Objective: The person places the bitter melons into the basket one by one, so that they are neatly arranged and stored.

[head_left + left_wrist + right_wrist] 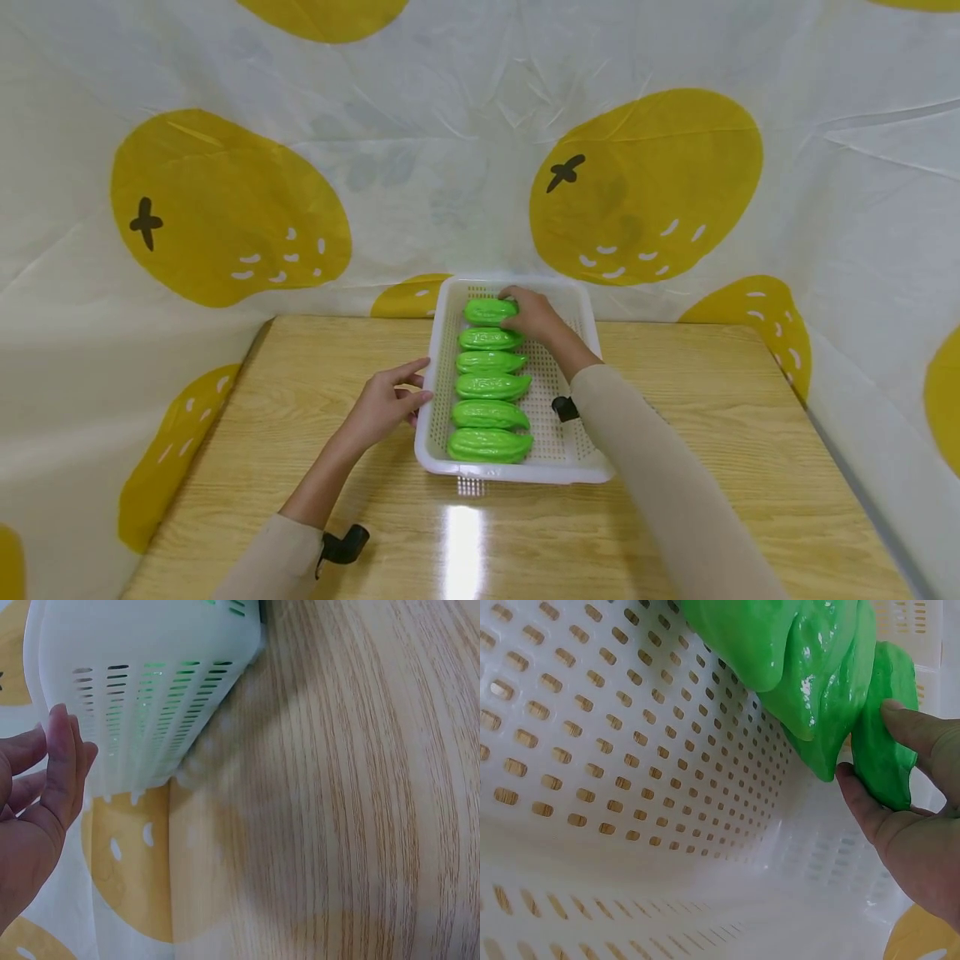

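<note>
Several shiny green bitter melons [491,387] lie crosswise in one column along the left half of a white plastic basket [555,473]. My right hand [534,315] reaches into the far end and grips the farthest bitter melon [486,312] by its right end. In the right wrist view, thumb and fingers pinch this bitter melon [881,742] beside the others, whose tips hang close by. My left hand [384,402] is at the basket's left rim, its fingertips at the edge and its fingers loosely extended. The left wrist view shows that hand [49,787] beside the slotted basket wall [142,712].
The basket stands on a wood-grain table [697,400], near its back edge. A white cloth [442,200] printed with yellow fruit hangs behind and along the sides. The basket's right half shows bare perforated floor [547,417]. Small black cameras sit on both wrists.
</note>
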A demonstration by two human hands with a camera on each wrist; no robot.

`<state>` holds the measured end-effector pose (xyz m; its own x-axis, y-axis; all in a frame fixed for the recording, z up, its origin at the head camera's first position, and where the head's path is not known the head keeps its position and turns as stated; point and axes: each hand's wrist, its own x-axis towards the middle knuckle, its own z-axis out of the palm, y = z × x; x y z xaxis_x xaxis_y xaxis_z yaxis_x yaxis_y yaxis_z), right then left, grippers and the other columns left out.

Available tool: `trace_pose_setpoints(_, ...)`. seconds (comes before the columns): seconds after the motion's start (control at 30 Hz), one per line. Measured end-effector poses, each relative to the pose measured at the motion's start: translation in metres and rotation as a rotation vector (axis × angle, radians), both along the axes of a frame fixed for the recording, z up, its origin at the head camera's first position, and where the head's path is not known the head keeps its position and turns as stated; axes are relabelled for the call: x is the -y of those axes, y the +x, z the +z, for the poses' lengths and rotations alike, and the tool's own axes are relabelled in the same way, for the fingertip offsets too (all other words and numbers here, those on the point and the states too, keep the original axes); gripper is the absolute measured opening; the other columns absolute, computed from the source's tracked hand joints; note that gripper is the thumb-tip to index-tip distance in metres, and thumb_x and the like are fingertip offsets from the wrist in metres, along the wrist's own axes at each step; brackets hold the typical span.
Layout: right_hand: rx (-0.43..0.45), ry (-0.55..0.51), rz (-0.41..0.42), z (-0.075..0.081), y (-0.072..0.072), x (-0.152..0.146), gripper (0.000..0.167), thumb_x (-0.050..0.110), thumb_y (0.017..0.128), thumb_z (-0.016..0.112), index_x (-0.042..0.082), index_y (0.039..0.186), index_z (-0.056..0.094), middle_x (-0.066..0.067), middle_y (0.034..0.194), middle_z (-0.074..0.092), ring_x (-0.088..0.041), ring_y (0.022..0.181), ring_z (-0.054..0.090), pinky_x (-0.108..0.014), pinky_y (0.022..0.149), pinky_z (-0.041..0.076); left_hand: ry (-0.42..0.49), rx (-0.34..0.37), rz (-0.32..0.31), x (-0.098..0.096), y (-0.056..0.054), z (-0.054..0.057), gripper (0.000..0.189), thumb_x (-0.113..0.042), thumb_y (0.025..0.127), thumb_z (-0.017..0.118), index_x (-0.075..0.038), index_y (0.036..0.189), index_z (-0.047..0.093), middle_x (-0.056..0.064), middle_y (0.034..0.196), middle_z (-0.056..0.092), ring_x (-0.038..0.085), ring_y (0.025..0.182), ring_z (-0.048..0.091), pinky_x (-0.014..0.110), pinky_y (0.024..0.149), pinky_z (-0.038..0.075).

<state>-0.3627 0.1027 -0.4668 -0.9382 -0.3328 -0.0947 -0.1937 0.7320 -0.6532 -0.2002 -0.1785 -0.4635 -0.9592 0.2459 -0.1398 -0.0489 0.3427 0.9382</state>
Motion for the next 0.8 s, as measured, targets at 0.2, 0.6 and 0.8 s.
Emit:
trace_pose_setpoints(0.2, -0.008, 0.029, -0.009, -0.0008, 0.0006, 0.0018, 0.052, 0.015, 0.097, 0.073, 0.008, 0.145, 0.053, -0.019, 0.147, 0.056, -0.040, 0.140, 0.048, -0.054, 0.118, 0.042, -0.004, -0.005, -0.001, -0.0005, 0.0001, 0.0003, 0.061, -0.003, 0.098, 0.069, -0.006, 0.155, 0.047, 0.023, 0.123, 0.063, 0.018, 0.078, 0.071, 0.054, 0.068, 0.065)
trace_pose_setpoints(0.6, 0.027, 0.046, -0.034, -0.0043, 0.0027, 0.0039, 0.052, 0.020, 0.102, 0.066, 0.010, 0.150, 0.047, -0.022, 0.149, 0.053, -0.042, 0.140, 0.046, -0.055, 0.117, 0.043, -0.002, -0.007, -0.006, 0.0002, -0.0008, -0.0005, 0.061, -0.003, 0.098, 0.069, -0.006, 0.155, 0.047, 0.023, 0.123, 0.063, 0.018, 0.077, 0.071, 0.056, 0.069, 0.064)
trace_pose_setpoints(0.8, 0.020, 0.064, -0.039, -0.0055, 0.0038, 0.0067, 0.050, 0.020, 0.103, 0.065, 0.010, 0.149, 0.047, -0.021, 0.147, 0.055, -0.042, 0.138, 0.048, -0.055, 0.117, 0.043, -0.002, -0.007, -0.003, 0.0004, -0.0011, -0.0012, 0.061, -0.003, 0.098, 0.069, -0.006, 0.155, 0.048, 0.023, 0.122, 0.064, 0.019, 0.077, 0.071, 0.055, 0.068, 0.065)
